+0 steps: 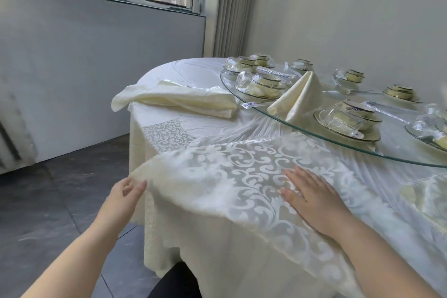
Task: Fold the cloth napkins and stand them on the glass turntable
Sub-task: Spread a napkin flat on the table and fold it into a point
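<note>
We were smoothing the next napkin flat at the table's near edge.

Our left hand [128, 191] pinched the spread napkin [229, 176] by its left corner while our right hand [312, 198] lay flat on it, fingers straight. We judged the first fold came next, needing a square, smooth cloth. Beyond lay the napkin pile [174, 99]; one folded napkin [300, 94] stood on the glass turntable [391, 147].
</note>
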Demonstrator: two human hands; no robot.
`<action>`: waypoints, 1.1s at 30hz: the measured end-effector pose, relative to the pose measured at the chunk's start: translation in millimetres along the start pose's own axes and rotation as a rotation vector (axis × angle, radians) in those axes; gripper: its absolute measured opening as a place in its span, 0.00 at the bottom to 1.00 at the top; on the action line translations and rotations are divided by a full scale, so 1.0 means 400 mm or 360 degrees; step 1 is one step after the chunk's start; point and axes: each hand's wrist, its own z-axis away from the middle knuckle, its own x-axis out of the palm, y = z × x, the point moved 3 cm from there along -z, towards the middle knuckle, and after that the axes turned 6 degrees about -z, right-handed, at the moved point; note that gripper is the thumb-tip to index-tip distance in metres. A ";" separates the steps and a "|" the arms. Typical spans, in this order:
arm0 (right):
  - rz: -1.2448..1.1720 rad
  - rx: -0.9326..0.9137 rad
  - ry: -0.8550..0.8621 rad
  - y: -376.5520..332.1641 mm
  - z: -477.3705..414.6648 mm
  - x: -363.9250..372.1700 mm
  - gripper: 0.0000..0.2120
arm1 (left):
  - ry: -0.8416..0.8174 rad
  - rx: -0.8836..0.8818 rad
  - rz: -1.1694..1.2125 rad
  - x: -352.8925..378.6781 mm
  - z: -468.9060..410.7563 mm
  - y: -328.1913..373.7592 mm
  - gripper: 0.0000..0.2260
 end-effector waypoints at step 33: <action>-0.0017 -0.0141 -0.0076 0.018 0.000 -0.011 0.25 | -0.0098 -0.0149 0.0700 -0.138 -0.060 0.081 0.07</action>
